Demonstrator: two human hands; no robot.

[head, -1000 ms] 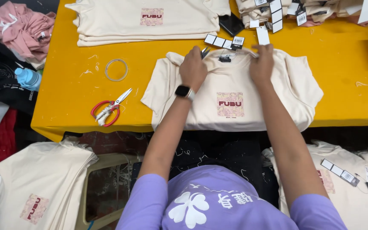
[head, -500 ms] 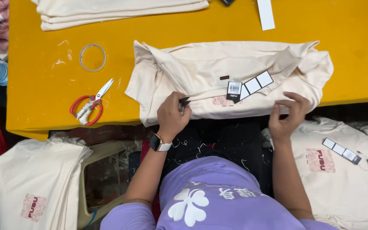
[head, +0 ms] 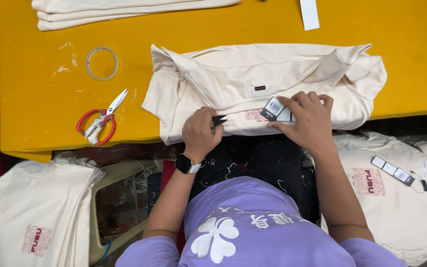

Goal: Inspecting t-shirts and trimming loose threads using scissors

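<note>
1. Since half a second ago, both my hands have come up from the near hem onto the folded shirt: my right hand now lies flat on the tags, which have slid from mid-fold down to the near edge.
2. My left hand is closed around a small black tool, its tip pointing toward the tags.
3. Judgement: folding is finished; tag work is in hand.
4. Shirt: cream, folded in a loose band, sleeves tucked, lying across the near edge of the yellow table. Scissors lie well apart at left.
</note>
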